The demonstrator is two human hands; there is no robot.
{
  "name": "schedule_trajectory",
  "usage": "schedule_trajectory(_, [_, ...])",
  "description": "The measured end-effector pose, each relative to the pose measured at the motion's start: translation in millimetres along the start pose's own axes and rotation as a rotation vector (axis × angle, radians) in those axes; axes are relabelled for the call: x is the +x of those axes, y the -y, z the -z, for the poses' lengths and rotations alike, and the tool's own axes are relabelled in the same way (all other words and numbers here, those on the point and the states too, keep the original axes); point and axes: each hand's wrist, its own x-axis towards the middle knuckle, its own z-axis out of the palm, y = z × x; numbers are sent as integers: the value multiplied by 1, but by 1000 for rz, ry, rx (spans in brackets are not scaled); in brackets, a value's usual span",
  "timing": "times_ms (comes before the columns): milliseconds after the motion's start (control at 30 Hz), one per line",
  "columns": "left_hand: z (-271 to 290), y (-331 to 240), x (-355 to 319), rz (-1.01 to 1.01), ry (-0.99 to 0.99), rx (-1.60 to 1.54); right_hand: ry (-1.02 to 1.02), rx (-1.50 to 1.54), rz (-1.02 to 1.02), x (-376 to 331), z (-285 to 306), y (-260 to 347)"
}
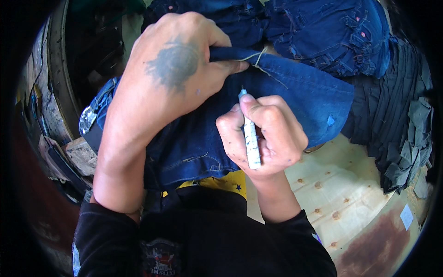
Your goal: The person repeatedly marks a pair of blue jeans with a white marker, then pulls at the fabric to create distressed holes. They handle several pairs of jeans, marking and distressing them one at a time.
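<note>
Left hand [173, 69] presses down on the dark blue denim garment [277, 92], fingers curled over its upper folded edge and thumb laid flat along it, so the cloth is held taut and steady under the marker. That garment is the landmark: it lies across the person's lap and spreads toward the right, its surface smoothed where the writing tip meets it.

Beyond the garment, at its far side, a heap of more blue denim pieces [332, 32] is piled up, and to its right a stack of dark grey folded fabric [401, 120] fans out in layers. Below and right of the garment the pale wooden table [341, 184] shows bare boards with knots and a rusty-brown stain near the edge.

Right hand [265, 134] sits on the garment's middle, closed in a writing grip around a white chalk marker [251, 143], pinched between thumb and forefinger. The marker stands steeply, its bluish tip touching the denim just below the left thumb. A loose pale thread [258, 57] trails from the folded edge beside the left fingertips.
</note>
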Motion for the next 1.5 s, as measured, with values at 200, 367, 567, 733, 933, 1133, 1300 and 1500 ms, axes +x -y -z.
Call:
schedule_trajectory(200, [0, 2, 1, 15, 19, -5, -23, 5, 52, 0, 0, -1])
schedule_trajectory(367, [2, 0, 0, 18, -4, 24, 33, -36, 45, -3, 0, -2])
schedule_trajectory(567, [1, -2, 2, 30, 5, 40, 41, -62, -13, -1, 1, -1])
schedule_trajectory(733, [3, -4, 2, 75, 49, 12, -28, -15, 17, -2, 1, -3])
schedule_trajectory(933, [5, -12, 1, 44, 59, 19, 15, -16, 26, -4, 3, -5])
schedule_trajectory(1133, [7, -15, 4, 34, 59, 27, -111, -7, 26, -1, -1, -6])
schedule_trajectory(1300, [7, -14, 1, 120, 103, -37, -34, 26, -1, -2, 2, -4])
schedule_trajectory(1500, [8, -15, 2, 22, 50, 65, 2, -8, 1, -1, 5, -2])
